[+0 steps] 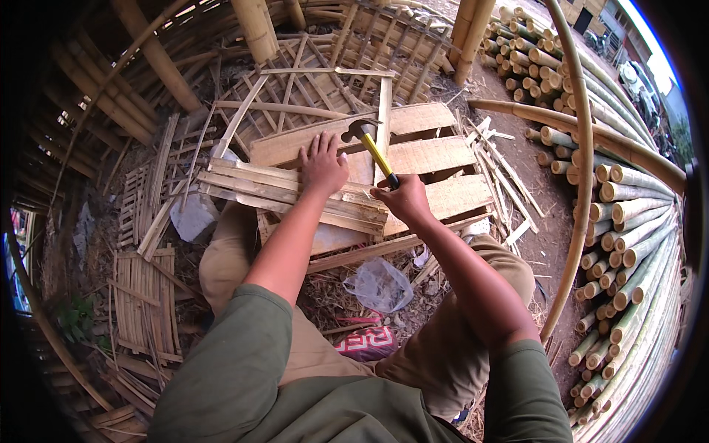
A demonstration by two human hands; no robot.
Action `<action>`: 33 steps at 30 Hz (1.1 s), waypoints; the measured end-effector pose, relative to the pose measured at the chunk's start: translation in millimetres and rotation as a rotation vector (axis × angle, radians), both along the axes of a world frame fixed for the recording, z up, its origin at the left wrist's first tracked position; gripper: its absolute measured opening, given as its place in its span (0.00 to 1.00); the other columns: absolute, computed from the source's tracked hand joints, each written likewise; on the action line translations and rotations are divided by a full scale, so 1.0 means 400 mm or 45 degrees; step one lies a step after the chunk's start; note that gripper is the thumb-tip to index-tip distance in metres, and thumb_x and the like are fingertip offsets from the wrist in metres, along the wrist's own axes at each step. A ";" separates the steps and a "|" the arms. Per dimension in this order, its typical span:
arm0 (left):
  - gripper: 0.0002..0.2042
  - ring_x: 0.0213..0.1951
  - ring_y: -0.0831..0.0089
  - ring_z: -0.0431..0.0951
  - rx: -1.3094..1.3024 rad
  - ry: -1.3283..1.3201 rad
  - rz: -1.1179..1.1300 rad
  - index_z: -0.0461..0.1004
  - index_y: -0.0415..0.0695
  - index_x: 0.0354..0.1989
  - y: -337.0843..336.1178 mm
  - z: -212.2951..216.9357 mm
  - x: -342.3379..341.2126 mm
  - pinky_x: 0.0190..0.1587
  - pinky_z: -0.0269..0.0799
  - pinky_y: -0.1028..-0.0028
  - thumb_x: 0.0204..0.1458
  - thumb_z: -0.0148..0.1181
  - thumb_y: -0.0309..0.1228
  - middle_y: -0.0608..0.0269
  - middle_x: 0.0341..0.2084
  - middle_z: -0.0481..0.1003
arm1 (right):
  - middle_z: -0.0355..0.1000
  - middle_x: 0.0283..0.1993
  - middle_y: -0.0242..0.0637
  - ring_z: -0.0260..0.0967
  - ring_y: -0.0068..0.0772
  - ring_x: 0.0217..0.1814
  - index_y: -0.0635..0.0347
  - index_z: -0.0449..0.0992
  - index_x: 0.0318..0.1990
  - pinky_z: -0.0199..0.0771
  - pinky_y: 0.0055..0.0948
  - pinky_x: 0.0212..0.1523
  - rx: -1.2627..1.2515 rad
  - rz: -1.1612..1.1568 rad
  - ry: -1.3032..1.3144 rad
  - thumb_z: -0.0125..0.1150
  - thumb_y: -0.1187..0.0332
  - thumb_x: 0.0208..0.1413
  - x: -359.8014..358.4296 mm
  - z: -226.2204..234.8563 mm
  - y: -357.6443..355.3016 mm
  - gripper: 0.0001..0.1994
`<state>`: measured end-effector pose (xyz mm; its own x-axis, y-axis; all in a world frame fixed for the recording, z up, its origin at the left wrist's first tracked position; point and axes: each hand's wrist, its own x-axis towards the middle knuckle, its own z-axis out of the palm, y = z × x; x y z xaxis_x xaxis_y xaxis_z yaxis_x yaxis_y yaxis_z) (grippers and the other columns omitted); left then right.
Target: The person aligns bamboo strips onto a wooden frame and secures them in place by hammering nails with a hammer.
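Observation:
My right hand (pixel 405 201) is closed round the handle of a claw hammer (pixel 379 157) with a yellow and black grip. The hammer's dark head points away from me, over an upright bamboo slat (pixel 384 118). To its left, my left hand (pixel 323 164) lies with fingers stretched out on a pale wooden board (pixel 281 148). Several split bamboo strips (pixel 251 181) lie in a stack across the near boards, passing under my left wrist. Two more boards, a middle one (pixel 432 156) and a near one (pixel 450 198), show on the right with dark gaps between them.
Cut bamboo poles (pixel 628 214) are piled along the right, behind a bent pole (pixel 582 148). Loose bamboo splints (pixel 509 177) litter the ground beside the boards. Slatted bamboo panels (pixel 144 299) lie at left. A clear plastic bag (pixel 379 285) sits between my knees.

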<state>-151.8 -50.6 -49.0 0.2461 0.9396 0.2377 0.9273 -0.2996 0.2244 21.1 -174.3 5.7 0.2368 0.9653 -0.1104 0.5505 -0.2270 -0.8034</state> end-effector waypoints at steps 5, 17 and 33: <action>0.27 0.72 0.59 0.48 -0.043 0.079 0.002 0.59 0.48 0.67 -0.002 0.006 0.003 0.71 0.36 0.47 0.59 0.45 0.42 0.57 0.71 0.51 | 0.79 0.29 0.46 0.78 0.42 0.33 0.61 0.82 0.30 0.76 0.38 0.38 -0.200 -0.004 0.020 0.76 0.61 0.39 -0.038 -0.022 0.058 0.15; 0.29 0.72 0.60 0.46 -0.034 0.032 -0.004 0.54 0.48 0.70 -0.003 0.007 -0.001 0.71 0.35 0.47 0.59 0.44 0.42 0.56 0.71 0.49 | 0.75 0.23 0.50 0.77 0.42 0.27 0.70 0.76 0.26 0.76 0.39 0.30 -0.253 -0.014 -0.025 0.68 0.64 0.45 -0.029 -0.036 0.072 0.15; 0.29 0.72 0.60 0.46 -0.029 0.024 0.000 0.54 0.49 0.70 0.005 -0.005 -0.003 0.71 0.34 0.48 0.60 0.42 0.43 0.56 0.71 0.49 | 0.71 0.18 0.41 0.69 0.28 0.19 0.69 0.75 0.23 0.69 0.34 0.23 -0.219 -0.069 0.144 0.67 0.64 0.45 0.034 -0.022 0.074 0.14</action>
